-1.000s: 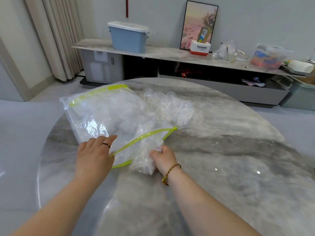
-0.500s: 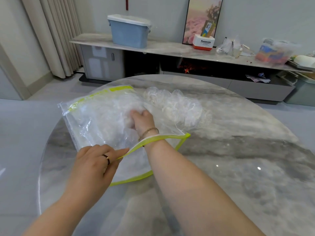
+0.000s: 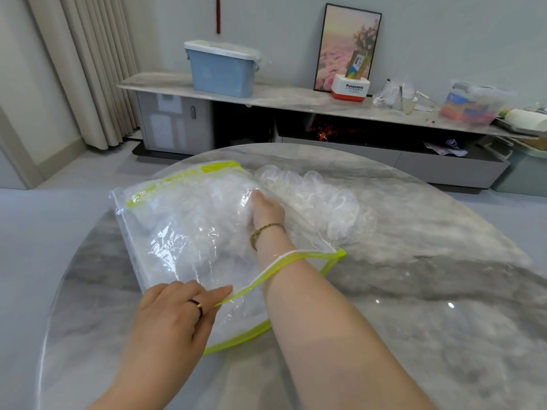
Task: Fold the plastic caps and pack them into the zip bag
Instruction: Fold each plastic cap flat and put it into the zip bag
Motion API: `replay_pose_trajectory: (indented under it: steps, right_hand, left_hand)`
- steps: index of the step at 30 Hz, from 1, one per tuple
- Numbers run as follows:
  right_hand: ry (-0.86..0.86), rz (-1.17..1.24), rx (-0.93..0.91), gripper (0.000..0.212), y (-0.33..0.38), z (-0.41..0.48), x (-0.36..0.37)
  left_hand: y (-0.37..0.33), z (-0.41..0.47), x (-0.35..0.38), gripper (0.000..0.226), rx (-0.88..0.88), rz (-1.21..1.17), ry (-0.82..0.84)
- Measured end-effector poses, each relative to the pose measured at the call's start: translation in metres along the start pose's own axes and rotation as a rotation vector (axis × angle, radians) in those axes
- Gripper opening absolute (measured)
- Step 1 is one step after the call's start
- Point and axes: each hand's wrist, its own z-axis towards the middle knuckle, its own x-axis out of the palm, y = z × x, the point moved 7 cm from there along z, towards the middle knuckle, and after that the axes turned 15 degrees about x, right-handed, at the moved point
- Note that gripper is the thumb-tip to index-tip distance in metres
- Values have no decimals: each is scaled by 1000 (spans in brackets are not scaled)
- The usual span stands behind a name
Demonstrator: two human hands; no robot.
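Note:
A clear zip bag (image 3: 177,232) with a lime-green zip strip lies on the round marble table (image 3: 414,291), its mouth facing me. My left hand (image 3: 180,312) pinches the upper lip of the mouth and holds it lifted. My right hand (image 3: 268,210) is deep inside the bag, up to the forearm, among crumpled plastic caps (image 3: 207,208). The bag's film and the caps veil its fingers. A loose heap of clear plastic caps (image 3: 322,202) lies on the table against the bag's far right side.
A long low cabinet (image 3: 296,99) runs along the wall beyond the table. On it stand a blue lidded bin (image 3: 222,72), a framed picture (image 3: 346,45), a white and red box (image 3: 350,90) and bagged clutter (image 3: 470,105). Curtains (image 3: 88,69) hang at the left.
My right hand went from the bag's mouth, gripping a folded cap, deep into the bag. My left hand moved from lying on the bag to pinching its upper lip.

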Motion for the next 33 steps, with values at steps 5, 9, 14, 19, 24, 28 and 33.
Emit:
replay_pose_trajectory:
  steps: [5, 9, 14, 19, 24, 28, 33]
  right_hand:
    - [94, -485, -168, 36, -4, -19, 16]
    - [134, -672, -308, 51, -31, -39, -5]
    - [-272, -478, -786, 28, -37, -81, -89]
    - [-473, -394, -363, 19, -45, -30, -160]
    - [-365, -940, -66, 58, -48, 35, -157]
    - [-435, -1061, -126, 34, -45, 43, -163]
    - [-691, -617, -219, 36, -35, 1, -218]
  left_hand:
    - [7, -3, 8, 70, -75, 100, 14]
    - [9, -3, 13, 42, -113, 211, 48]
    - [14, 0, 14, 41, -156, 245, 95]
    - [21, -3, 17, 44, -179, 287, 107]
    - [30, -9, 24, 46, -191, 307, 146]
    - [28, -8, 27, 46, -197, 287, 160]
    - [14, -3, 33, 63, -134, 228, 257]
